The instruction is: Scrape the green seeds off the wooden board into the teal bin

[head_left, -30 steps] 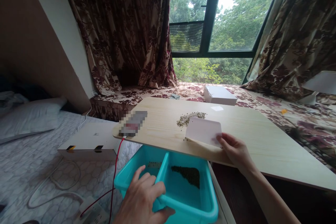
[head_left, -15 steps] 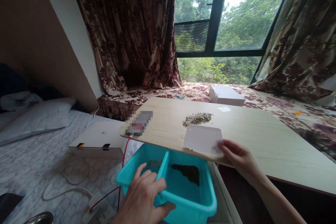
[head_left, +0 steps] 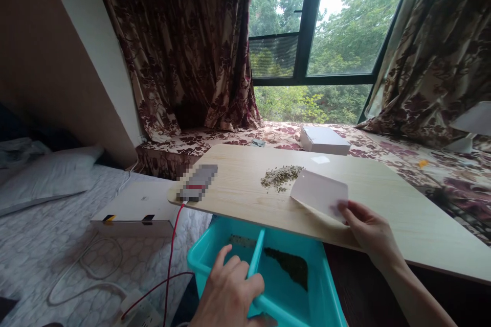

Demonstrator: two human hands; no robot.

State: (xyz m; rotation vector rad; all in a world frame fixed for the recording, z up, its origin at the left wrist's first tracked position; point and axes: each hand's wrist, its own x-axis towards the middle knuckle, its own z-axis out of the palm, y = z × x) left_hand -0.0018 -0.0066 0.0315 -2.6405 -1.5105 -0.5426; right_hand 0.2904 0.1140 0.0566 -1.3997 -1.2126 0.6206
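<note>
My right hand (head_left: 371, 233) pinches a white plastic scraper card (head_left: 318, 193) that stands tilted on a light wooden board (head_left: 383, 199), just right of a small pile of green seeds (head_left: 279, 177). My left hand (head_left: 230, 294) grips the middle divider of a teal two-compartment bin (head_left: 330, 306) held under the board's near edge. Dark green seeds (head_left: 292, 265) lie in the bin's right compartment, and a thin layer shows in the left one.
A blurred flat device (head_left: 196, 183) with a red cable (head_left: 169, 260) lies at the board's left end. A white box (head_left: 132, 208) and a power strip (head_left: 140, 312) rest on the bed. Another white box (head_left: 324, 139) sits on the window seat.
My right hand has carried the scraper card from the board's near edge up and right, beside the seed pile. The bin and my left hand have shifted slightly right.
</note>
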